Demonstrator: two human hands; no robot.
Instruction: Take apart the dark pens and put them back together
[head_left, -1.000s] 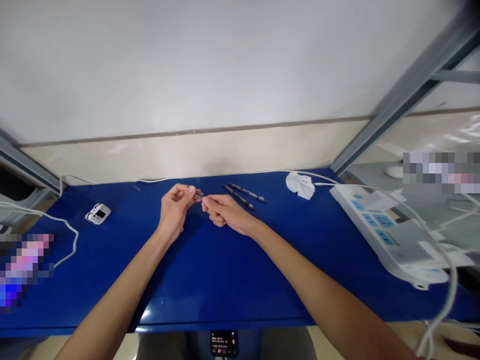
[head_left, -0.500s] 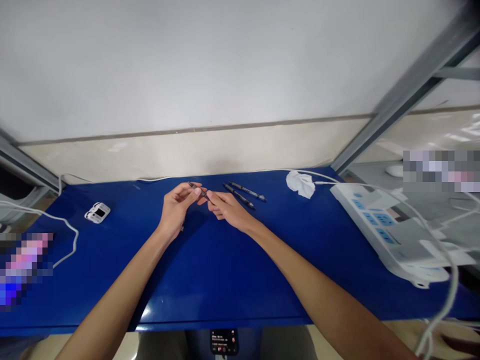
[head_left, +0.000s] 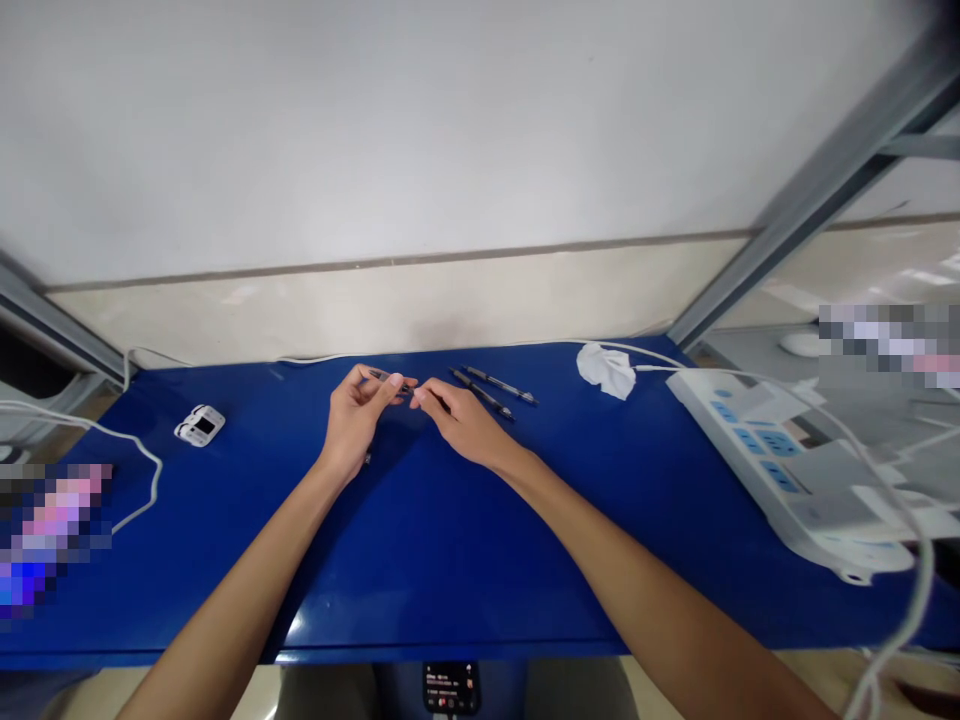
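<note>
Above the blue table (head_left: 465,540), my left hand (head_left: 354,415) is closed on a slim dark pen (head_left: 388,379) between thumb and fingers. My right hand (head_left: 461,425) pinches at the pen's right end, and a dark slender part (head_left: 445,403) shows between its thumb and fingers. Whether that part is joined to the pen I cannot tell. To the right of my hands lie two pens, a black one (head_left: 484,393) and a clear-barrelled one (head_left: 501,384), side by side. The tip of another small object (head_left: 367,460) shows beside my left wrist, mostly hidden.
A crumpled white tissue (head_left: 606,370) lies at the back right, near a white cable. Farther right is a large white power strip (head_left: 750,470). A small white device (head_left: 200,425) sits at left. Below the front edge is a phone (head_left: 450,688) with a lit screen.
My right hand has turned and its fingers have shifted at the pen's end. More of the pen's right end shows between my hands. The view has shifted slightly.
</note>
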